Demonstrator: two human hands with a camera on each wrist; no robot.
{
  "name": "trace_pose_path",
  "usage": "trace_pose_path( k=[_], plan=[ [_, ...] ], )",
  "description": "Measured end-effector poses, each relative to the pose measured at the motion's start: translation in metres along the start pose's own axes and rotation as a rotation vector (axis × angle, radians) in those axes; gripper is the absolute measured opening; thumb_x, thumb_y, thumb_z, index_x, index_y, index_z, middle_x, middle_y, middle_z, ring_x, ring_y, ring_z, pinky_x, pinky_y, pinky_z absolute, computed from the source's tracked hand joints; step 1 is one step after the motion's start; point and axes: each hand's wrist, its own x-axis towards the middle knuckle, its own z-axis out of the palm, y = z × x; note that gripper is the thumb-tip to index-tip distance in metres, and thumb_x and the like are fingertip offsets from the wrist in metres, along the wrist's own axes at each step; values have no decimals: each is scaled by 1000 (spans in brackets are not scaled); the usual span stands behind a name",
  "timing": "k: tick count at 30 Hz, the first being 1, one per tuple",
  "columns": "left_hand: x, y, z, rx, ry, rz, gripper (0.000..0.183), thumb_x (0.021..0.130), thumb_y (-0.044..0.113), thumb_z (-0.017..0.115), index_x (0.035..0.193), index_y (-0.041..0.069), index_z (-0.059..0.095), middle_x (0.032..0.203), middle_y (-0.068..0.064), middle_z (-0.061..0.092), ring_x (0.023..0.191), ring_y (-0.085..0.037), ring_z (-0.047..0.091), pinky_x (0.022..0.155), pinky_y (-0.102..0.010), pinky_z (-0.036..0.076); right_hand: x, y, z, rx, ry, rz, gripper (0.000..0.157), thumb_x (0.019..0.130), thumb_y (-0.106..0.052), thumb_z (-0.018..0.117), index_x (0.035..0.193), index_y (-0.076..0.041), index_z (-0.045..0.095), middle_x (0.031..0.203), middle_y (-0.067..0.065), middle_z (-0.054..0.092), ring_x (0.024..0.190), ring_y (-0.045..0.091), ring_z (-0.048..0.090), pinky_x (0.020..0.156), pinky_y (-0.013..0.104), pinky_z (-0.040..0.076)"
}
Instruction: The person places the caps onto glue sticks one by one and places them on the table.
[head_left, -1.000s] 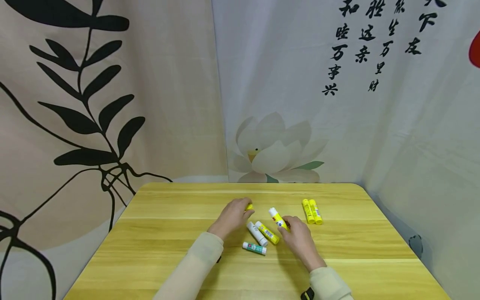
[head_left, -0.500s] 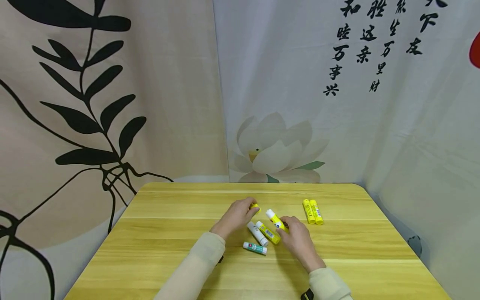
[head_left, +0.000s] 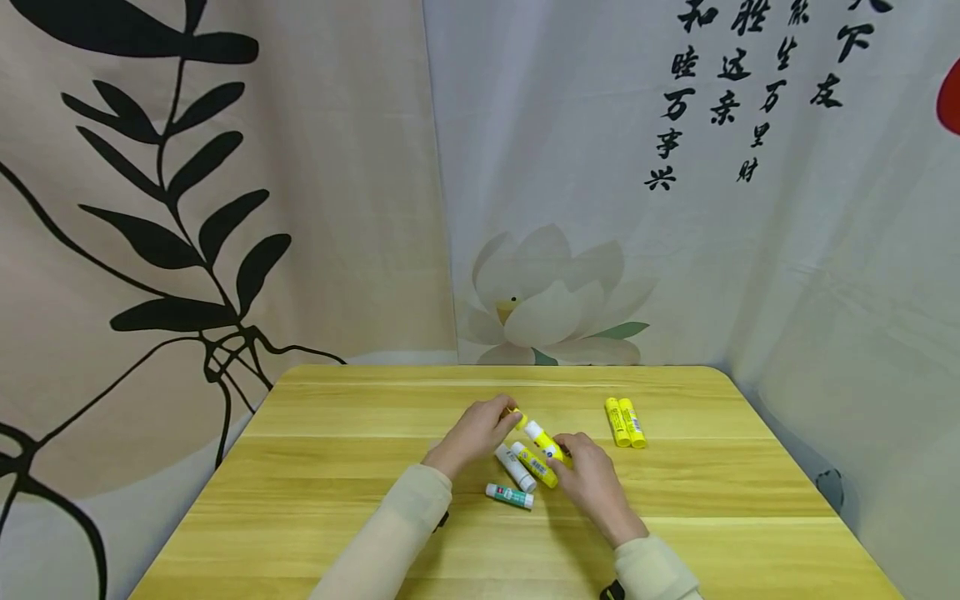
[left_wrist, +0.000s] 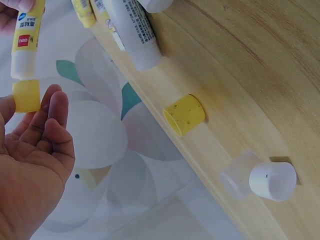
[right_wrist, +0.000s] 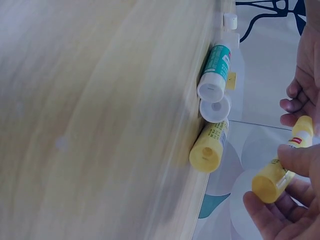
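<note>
My left hand (head_left: 472,435) pinches a small yellow cap (left_wrist: 26,96) between thumb and fingers. My right hand (head_left: 596,479) grips a yellow glue stick (head_left: 546,442) by its lower body, white end toward the cap. In the left wrist view that white end sits right at the cap, in line with it; whether they touch I cannot tell. Beneath the hands lie another yellow glue stick (head_left: 536,467), a white glue stick (head_left: 515,468) and a teal-and-white glue stick (head_left: 510,497). The left wrist view also has a loose yellow cap (left_wrist: 185,115) on the table.
Two yellow glue sticks, one (head_left: 617,422) beside the other (head_left: 633,423), lie side by side at the table's back right. Near the left hand a white cap (left_wrist: 272,181) and a translucent cap (left_wrist: 235,175) rest on the wooden table (head_left: 315,500). A printed curtain hangs behind.
The left hand has shifted slightly right with the cap, and the right hand has brought the glue stick left. Cap and white end, apart before, now meet or nearly meet.
</note>
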Motion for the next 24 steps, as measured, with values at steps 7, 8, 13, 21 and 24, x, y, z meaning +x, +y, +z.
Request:
trace_pose_path(
  k=[7,8,13,21,24],
  plan=[
    [-1,-1,0,-12,-15,24,28,105,26,51,120,5,60,98,-2,68,83,-11,61,75,-29,53,-2,-3,0,-17,10,-23,29,88,-11,75,114,0,68,99,6,64,87,19,61,77,41,54],
    [-1,-1,0,-10,-18,26,28,105,27,51,120,5,60,98,-2,68,83,-11,62,75,-29,53,-2,-4,0,-19,9,-22,29,88,-11,75,114,0,68,99,6,64,87,19,61,77,41,54],
    [-2,0,1,-6,-28,22,29,105,28,51,121,5,60,99,-2,68,82,-10,62,74,-27,53,-2,-5,0,-27,-4,-6,29,89,-13,75,115,-1,68,99,6,64,85,17,60,76,39,53],
    [-1,1,3,3,-17,11,28,105,29,51,118,6,61,96,-1,68,80,-9,61,72,-27,52,-2,-5,1,-32,-3,-27,29,88,-11,76,114,0,68,99,7,64,85,17,60,76,39,54],
    [0,1,4,9,-17,10,28,105,29,52,118,6,61,95,-1,68,79,-9,60,72,-27,52,-2,-5,2,-36,-3,-37,29,88,-10,76,114,0,68,99,7,64,85,17,60,76,39,54]
  ],
)
